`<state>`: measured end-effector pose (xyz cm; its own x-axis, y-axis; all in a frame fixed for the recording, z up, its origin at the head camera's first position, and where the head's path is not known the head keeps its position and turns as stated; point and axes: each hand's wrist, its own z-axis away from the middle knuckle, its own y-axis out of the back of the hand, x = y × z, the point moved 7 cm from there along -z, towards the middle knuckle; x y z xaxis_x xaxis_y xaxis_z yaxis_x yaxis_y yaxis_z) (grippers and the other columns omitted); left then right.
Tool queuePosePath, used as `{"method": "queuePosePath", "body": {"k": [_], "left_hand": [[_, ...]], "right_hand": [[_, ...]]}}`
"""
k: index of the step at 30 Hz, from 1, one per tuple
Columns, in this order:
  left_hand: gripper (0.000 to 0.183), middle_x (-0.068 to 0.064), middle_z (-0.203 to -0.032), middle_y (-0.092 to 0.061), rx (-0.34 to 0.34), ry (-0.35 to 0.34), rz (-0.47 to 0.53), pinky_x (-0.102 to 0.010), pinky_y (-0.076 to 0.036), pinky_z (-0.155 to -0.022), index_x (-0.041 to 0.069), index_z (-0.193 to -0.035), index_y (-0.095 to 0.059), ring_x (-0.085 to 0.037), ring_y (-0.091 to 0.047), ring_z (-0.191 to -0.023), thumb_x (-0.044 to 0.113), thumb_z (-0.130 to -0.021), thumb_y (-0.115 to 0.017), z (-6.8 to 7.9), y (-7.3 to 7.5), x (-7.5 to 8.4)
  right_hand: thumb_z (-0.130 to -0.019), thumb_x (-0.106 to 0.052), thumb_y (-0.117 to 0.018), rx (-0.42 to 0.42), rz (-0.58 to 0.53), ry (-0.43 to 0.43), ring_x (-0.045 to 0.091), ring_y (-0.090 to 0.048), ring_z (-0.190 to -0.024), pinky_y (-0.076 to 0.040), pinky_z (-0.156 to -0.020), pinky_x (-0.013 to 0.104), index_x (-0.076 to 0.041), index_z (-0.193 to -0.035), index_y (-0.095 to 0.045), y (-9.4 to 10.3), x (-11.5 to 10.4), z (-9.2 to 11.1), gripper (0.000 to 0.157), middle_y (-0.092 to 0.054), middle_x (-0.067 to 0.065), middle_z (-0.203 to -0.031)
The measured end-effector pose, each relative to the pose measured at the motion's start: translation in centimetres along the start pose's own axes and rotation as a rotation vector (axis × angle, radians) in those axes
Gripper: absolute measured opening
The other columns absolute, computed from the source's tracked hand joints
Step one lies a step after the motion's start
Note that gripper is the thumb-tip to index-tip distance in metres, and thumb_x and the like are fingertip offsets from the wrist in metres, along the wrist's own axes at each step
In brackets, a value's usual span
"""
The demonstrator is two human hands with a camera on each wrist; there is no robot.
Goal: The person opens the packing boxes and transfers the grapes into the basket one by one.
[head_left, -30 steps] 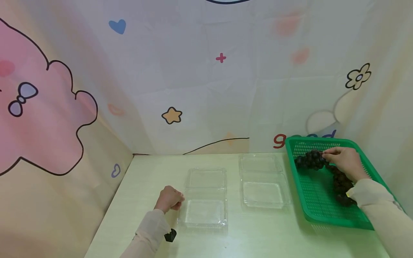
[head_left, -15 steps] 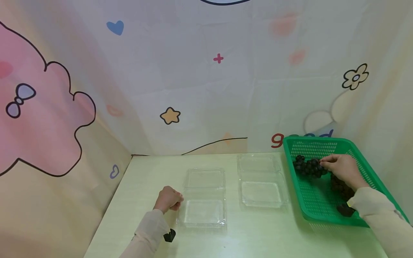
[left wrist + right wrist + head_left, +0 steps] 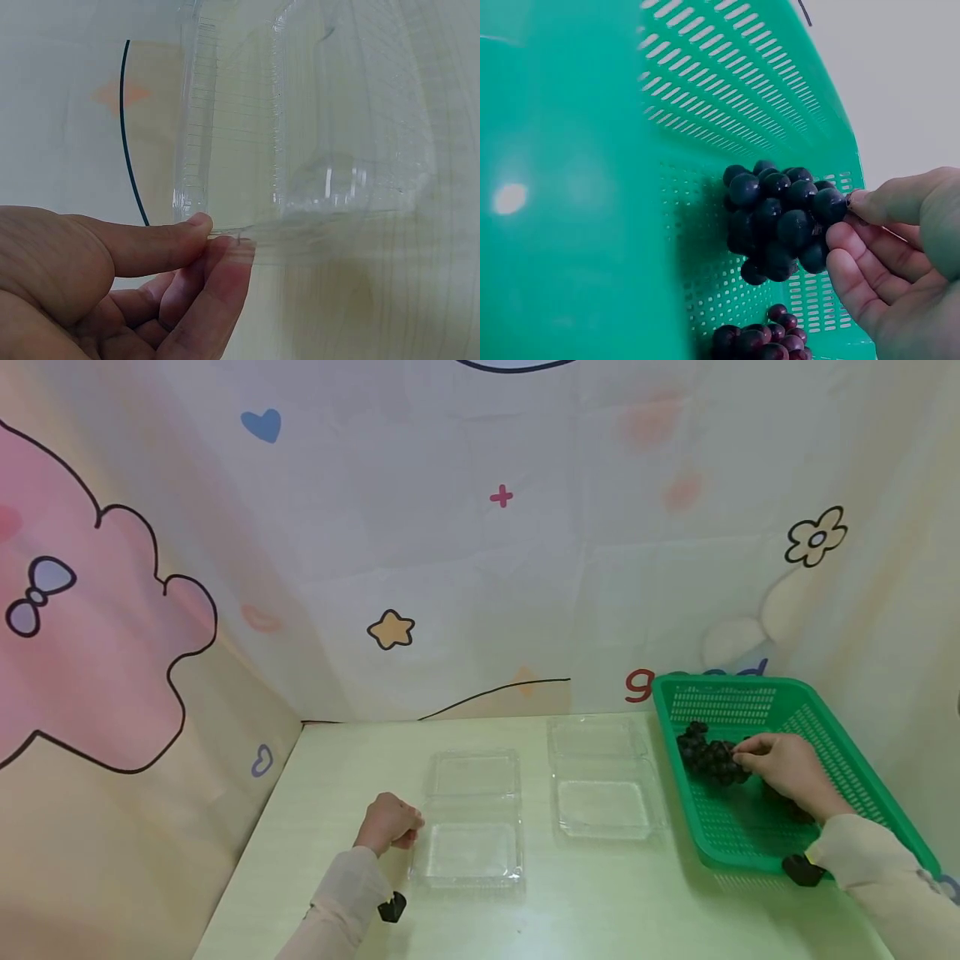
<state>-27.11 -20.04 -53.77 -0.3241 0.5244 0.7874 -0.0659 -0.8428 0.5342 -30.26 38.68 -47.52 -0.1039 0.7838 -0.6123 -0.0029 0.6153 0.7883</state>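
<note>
My right hand (image 3: 787, 768) is inside the green basket (image 3: 750, 858), its thumb and fingers pinching the stem end of a bunch of dark grapes (image 3: 776, 217). In the head view that bunch (image 3: 716, 762) is at the basket's left side. A second, redder bunch (image 3: 761, 343) lies lower in the right wrist view; in the head view my hand mostly hides it. My left hand (image 3: 390, 822) pinches the left edge of a clear plastic clamshell box (image 3: 471, 852), which lies unfolded on the table. Thumb and fingertips (image 3: 199, 223) meet at the box's rim.
Another clear clamshell box (image 3: 603, 806), also unfolded, stands between the first box and the basket. A printed cloth (image 3: 480, 552) hangs behind the pale table (image 3: 570, 910). Black wrist devices show at the left (image 3: 392, 907) and right (image 3: 802, 870) sleeves.
My right hand has moved toward me and slightly left, drawing the dark grape bunch with it inside the basket. The left hand keeps its hold on the box. The head view has shifted slightly.
</note>
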Motion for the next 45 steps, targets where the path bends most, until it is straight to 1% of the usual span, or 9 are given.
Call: {"method": "queuePosePath", "body": {"k": [6, 9, 11, 17, 22, 26, 30, 37, 45], "left_hand": [[0.004, -0.019, -0.074, -0.071, 0.003, 0.01, 0.002, -0.026, -0.056, -0.051, -0.006, -0.087, -0.07, -0.013, -0.06, -0.051, -0.005, -0.089, -0.074, 0.0, -0.1, 0.0], [0.004, -0.019, -0.075, -0.071, 0.004, 0.009, 0.001, -0.026, -0.056, -0.051, -0.006, -0.088, -0.07, -0.013, -0.06, -0.051, -0.005, -0.089, -0.074, 0.1, -0.1, 0.0], [0.004, -0.017, -0.072, -0.07, 0.005, 0.007, 0.003, -0.026, -0.055, -0.051, -0.007, -0.088, -0.07, -0.013, -0.06, -0.051, -0.005, -0.089, -0.073, 0.1, -0.1, 0.1], [0.004, -0.016, -0.072, -0.07, 0.0, 0.006, 0.012, -0.025, -0.055, -0.051, -0.007, -0.089, -0.07, -0.012, -0.059, -0.051, -0.005, -0.09, -0.073, 0.1, 0.0, 0.2], [0.004, -0.018, -0.074, -0.07, 0.003, 0.003, 0.008, -0.025, -0.055, -0.051, -0.007, -0.088, -0.07, -0.012, -0.06, -0.051, -0.005, -0.089, -0.073, 0.0, 0.0, 0.2], [0.004, -0.018, -0.074, -0.07, 0.007, 0.0, 0.007, -0.026, -0.056, -0.05, -0.007, -0.088, -0.07, -0.013, -0.06, -0.051, -0.004, -0.09, -0.072, -0.1, -0.1, 0.2], [0.004, -0.019, -0.075, -0.07, 0.009, 0.0, 0.004, -0.026, -0.056, -0.05, -0.007, -0.089, -0.07, -0.013, -0.059, -0.051, -0.003, -0.091, -0.071, 0.0, -0.1, 0.2], [0.005, -0.022, -0.08, -0.071, 0.013, 0.004, 0.022, -0.026, -0.056, -0.051, -0.008, -0.092, -0.07, -0.012, -0.059, -0.05, -0.004, -0.091, -0.071, 0.3, 0.0, 0.5], [0.008, -0.017, -0.075, -0.067, 0.018, 0.001, 0.044, -0.028, -0.058, -0.053, -0.011, -0.095, -0.07, -0.013, -0.06, -0.051, -0.004, -0.091, -0.069, 0.5, -0.1, 0.6]], "right_hand": [[-0.104, -0.016, -0.062, -0.039, 0.007, -0.01, 0.023, -0.063, -0.085, -0.05, -0.062, 0.036, 0.006, -0.114, -0.073, -0.2, -0.2, 0.6, 0.026, -0.066, 0.032, -0.12], [-0.104, -0.013, -0.061, -0.063, -0.004, -0.006, 0.022, -0.063, -0.083, -0.05, -0.062, 0.037, 0.007, -0.113, -0.072, -0.5, -0.3, 0.8, 0.024, -0.066, 0.032, -0.118], [-0.103, -0.012, -0.062, -0.072, -0.01, 0.007, 0.023, -0.063, -0.081, -0.051, -0.061, 0.037, 0.007, -0.111, -0.073, -0.6, -0.4, 1.0, 0.023, -0.067, 0.03, -0.114], [-0.102, -0.011, -0.064, -0.127, -0.012, 0.018, 0.028, -0.066, -0.079, -0.052, -0.061, 0.039, 0.008, -0.109, -0.073, -1.3, -0.5, 1.4, 0.022, -0.073, 0.014, -0.095], [-0.102, -0.011, -0.063, -0.186, -0.022, -0.013, 0.03, -0.069, -0.083, -0.058, -0.069, 0.047, 0.008, -0.109, -0.072, -1.7, -0.6, 1.9, 0.022, -0.073, 0.015, -0.098], [-0.102, -0.009, -0.062, -0.205, -0.022, -0.034, 0.03, -0.069, -0.083, -0.059, -0.072, 0.05, 0.009, -0.109, -0.072, -2.1, -0.6, 2.1, 0.022, -0.073, 0.014, -0.095], [-0.102, -0.008, -0.061, -0.206, -0.011, -0.038, 0.03, -0.068, -0.083, -0.058, -0.071, 0.05, 0.009, -0.108, -0.072, -2.4, -0.5, 2.3, 0.021, -0.073, 0.012, -0.094], [-0.099, -0.006, -0.065, -0.226, -0.016, -0.04, 0.028, -0.067, -0.08, -0.059, -0.071, 0.049, 0.01, -0.108, -0.071, -3.2, 0.1, 2.7, 0.02, -0.071, 0.011, -0.092], [-0.101, -0.009, -0.064, -0.256, -0.035, -0.086, 0.026, -0.064, -0.079, -0.056, -0.07, 0.046, 0.01, -0.113, -0.069, -3.8, 0.2, 3.4, 0.023, -0.07, 0.011, -0.093]]}}
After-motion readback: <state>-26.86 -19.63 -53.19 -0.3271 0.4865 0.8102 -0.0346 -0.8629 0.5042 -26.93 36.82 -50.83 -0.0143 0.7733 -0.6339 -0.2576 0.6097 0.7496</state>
